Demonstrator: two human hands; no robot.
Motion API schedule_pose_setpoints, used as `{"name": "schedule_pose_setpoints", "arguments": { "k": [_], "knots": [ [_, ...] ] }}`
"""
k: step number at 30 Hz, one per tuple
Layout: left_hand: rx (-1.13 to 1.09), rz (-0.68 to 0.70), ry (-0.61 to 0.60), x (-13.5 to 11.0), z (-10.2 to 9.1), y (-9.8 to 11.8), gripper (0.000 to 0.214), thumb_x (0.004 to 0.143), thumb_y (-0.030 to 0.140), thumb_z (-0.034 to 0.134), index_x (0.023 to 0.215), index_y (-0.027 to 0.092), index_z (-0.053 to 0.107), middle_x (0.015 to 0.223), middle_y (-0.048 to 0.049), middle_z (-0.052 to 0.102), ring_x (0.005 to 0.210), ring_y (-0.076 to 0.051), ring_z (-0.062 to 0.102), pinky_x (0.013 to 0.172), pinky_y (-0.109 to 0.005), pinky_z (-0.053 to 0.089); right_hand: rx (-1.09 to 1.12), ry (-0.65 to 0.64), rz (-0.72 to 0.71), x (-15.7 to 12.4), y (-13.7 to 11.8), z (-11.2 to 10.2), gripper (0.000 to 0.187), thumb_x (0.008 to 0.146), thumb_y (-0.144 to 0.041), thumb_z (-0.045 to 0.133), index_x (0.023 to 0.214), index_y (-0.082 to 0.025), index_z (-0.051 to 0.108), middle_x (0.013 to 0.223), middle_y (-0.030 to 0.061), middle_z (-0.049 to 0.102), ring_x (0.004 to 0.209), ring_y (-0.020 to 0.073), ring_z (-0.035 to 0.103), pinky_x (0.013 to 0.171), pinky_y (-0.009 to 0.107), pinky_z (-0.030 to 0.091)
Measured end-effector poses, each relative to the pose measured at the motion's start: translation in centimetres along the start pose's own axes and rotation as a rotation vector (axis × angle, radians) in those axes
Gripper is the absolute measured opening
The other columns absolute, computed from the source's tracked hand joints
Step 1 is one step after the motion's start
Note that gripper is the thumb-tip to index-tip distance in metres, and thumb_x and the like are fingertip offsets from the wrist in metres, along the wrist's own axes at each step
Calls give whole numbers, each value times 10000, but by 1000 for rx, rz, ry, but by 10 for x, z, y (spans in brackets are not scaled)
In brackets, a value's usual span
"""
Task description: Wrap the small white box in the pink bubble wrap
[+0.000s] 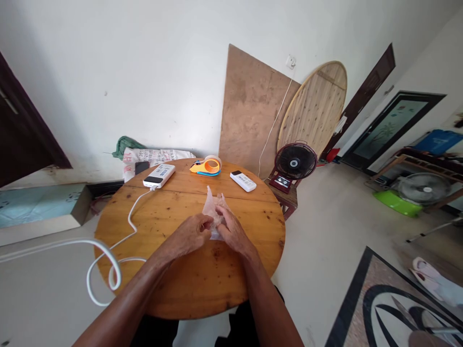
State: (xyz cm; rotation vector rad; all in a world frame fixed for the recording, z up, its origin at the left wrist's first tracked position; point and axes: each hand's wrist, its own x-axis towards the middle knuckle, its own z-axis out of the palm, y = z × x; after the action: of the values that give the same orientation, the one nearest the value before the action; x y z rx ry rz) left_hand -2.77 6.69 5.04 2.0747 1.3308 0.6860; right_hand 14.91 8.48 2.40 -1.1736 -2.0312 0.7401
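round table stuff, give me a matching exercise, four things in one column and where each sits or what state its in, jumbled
Things:
1. tape dispenser
2. power bank
3. remote control
4. clear plastic bag

Places or states:
A. plugged into a white cable, far left of the table
B. held by both hands, mid table
C. far edge of the table, orange and blue
D. far right of the table, lying free

Pairs: 1-C, 2-A, 3-D, 4-B
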Motion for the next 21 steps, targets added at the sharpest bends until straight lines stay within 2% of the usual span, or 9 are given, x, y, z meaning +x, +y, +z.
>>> {"name": "schedule_pose_setpoints", "arguments": {
  "k": [6, 10, 14, 17, 21],
  "knots": [
    [76, 93, 25, 3, 7, -6, 219, 817, 198, 404, 678, 175, 572, 708, -5, 569, 667, -126, 497, 621, -234, 345, 57, 20, 22, 3, 1, 0, 448, 857, -145, 382, 1291, -203, 479, 1308, 61, 541, 1187, 180, 493, 1034, 347, 357],
    [223, 83, 48, 4, 10, -7, 225, 824, 200, 430, 736, 191, 637, 761, -27, 587, 683, -137, 537, 639, -244, 391, 50, 27, 39, 5, 4, 2, 460, 831, -119, 392, 1271, -201, 495, 1255, 57, 576, 1121, 182, 531, 1004, 345, 383],
    [397, 225, 178, 5, 14, -9, 207, 798, 161, 474, 757, 186, 675, 951, -95, 618, 861, -214, 582, 780, -346, 453, 46, 43, 45, 5, 6, 4, 452, 815, -120, 413, 1247, -202, 516, 1228, 58, 589, 1104, 183, 540, 990, 343, 394],
    [374, 313, 272, 5, 20, -13, 180, 767, 102, 497, 779, 173, 663, 1090, -116, 619, 1004, -242, 572, 886, -385, 458, 63, 72, 63, 6, 7, 4, 445, 808, -130, 428, 1238, -195, 524, 1226, 61, 591, 1107, 182, 544, 977, 334, 406],
    [293, 336, 314, 3, 30, -21, 189, 753, 56, 474, 805, 167, 618, 1027, -101, 655, 986, -215, 592, 874, -349, 490, 50, 159, 100, 7, 10, 2, 384, 831, -178, 422, 1188, -184, 562, 1180, 66, 623, 1069, 190, 571, 947, 337, 426]
  ]
}}
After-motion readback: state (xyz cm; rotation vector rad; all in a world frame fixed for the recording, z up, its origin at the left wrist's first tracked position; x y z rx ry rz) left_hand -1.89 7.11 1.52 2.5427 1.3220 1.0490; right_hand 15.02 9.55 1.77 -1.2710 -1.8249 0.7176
